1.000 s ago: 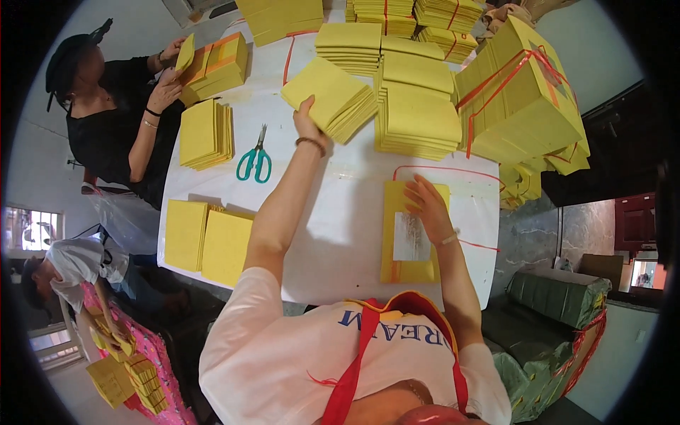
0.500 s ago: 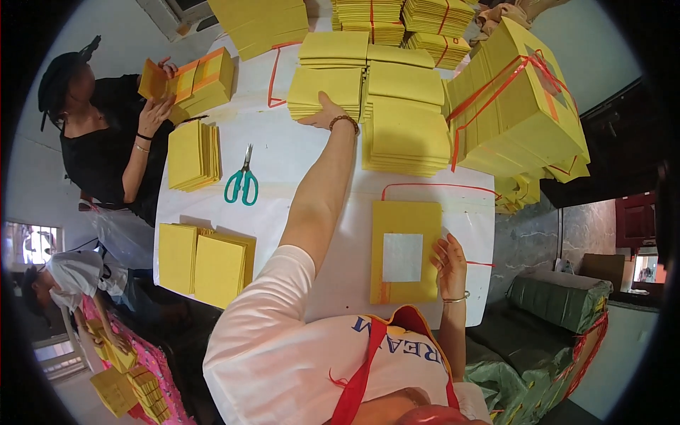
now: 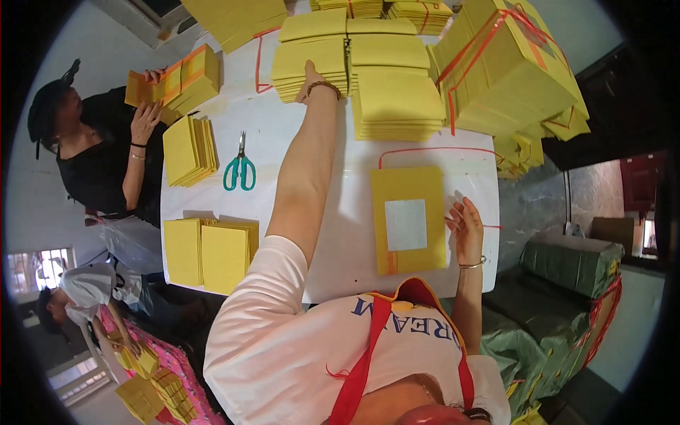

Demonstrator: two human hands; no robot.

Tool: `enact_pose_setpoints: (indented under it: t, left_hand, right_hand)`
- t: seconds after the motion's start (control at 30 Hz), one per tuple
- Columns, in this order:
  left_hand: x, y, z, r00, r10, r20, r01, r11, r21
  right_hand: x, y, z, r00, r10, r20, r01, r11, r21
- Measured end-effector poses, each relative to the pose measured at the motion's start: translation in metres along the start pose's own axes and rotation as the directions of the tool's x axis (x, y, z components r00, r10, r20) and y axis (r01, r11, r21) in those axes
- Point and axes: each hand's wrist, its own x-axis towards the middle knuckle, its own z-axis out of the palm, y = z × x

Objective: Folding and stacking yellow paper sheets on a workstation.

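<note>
At the far middle of the table, my left hand (image 3: 309, 79) grips the near edge of a stack of folded yellow paper (image 3: 301, 60). Its thumb rests on top, while the other fingers are mostly hidden behind the hand. My right hand (image 3: 465, 223), fingers apart and holding nothing, hovers just beside the right edge of a flat yellow paper bundle (image 3: 382, 195). That bundle bears a pale square sheet (image 3: 406, 224) and lies close in front of me. Another yellow stack (image 3: 397, 106) sits right of my left hand.
Green-handled scissors (image 3: 240, 172) lie left of my left forearm. Yellow stacks (image 3: 190, 151) line the table's left side. A big yellow bundle tied with red ribbon (image 3: 506, 78) stands at far right. Across the left edge, a co-worker (image 3: 106, 149) handles an orange-and-yellow bundle (image 3: 185, 81).
The whole view has shifted, with the far table slipping upward. My left hand stays at the yellow stack. My right hand sits slightly farther off the bundle's edge.
</note>
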Motion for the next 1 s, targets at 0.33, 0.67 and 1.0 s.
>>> enact_pose_setpoints:
  t: [0.33, 0.67, 1.0]
  left_hand:
    - [0.028, -0.015, -0.038, 0.873, 0.094, 0.479, 0.074, 0.944, -0.320]
    - [-0.084, -0.078, -0.217, 0.633, 0.130, 0.763, -0.377, 0.913, 0.157]
    - [-0.132, -0.138, -0.295, 0.398, 0.130, 0.908, -0.565, 0.814, 0.131]
  right_hand:
    - [-0.035, 0.019, -0.015, 0.992, 0.001, -0.124, -0.012, 0.996, -0.083]
    - [-0.039, 0.046, -0.035, 0.994, -0.079, -0.077, 0.061, 0.974, -0.216]
    - [-0.019, 0.065, -0.046, 0.972, -0.157, 0.175, 0.230, 0.786, -0.574]
